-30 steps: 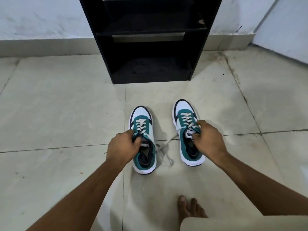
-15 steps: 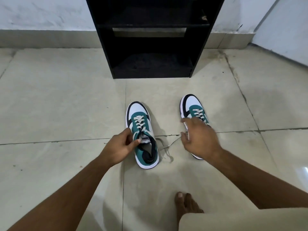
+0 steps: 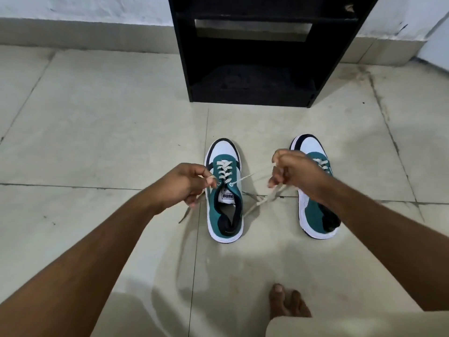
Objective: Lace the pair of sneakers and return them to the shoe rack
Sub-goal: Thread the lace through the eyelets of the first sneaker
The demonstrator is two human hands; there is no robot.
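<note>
Two teal, white and black sneakers stand on the tiled floor with toes toward the rack. The left sneaker [image 3: 226, 195] has cream laces threaded up to its top eyelets. My left hand [image 3: 184, 184] pinches the left lace end [image 3: 192, 207] just beside the shoe. My right hand [image 3: 295, 171] holds the right lace end [image 3: 257, 205], pulled out taut to the right. The right sneaker [image 3: 315, 210] lies behind my right hand and forearm, which hide part of its laces. The black shoe rack [image 3: 252, 93] stands beyond the shoes, against the wall.
My bare foot [image 3: 286, 305] rests on the floor near the bottom edge, beside a beige trouser leg [image 3: 340, 327]. Tiled floor [image 3: 97, 130] stretches to the left and right of the shoes. A white wall with a skirting runs behind the rack.
Both hands left the sneakers' collars and took the left sneaker's two lace ends, pulling them apart. The right sneaker has ended up further right.
</note>
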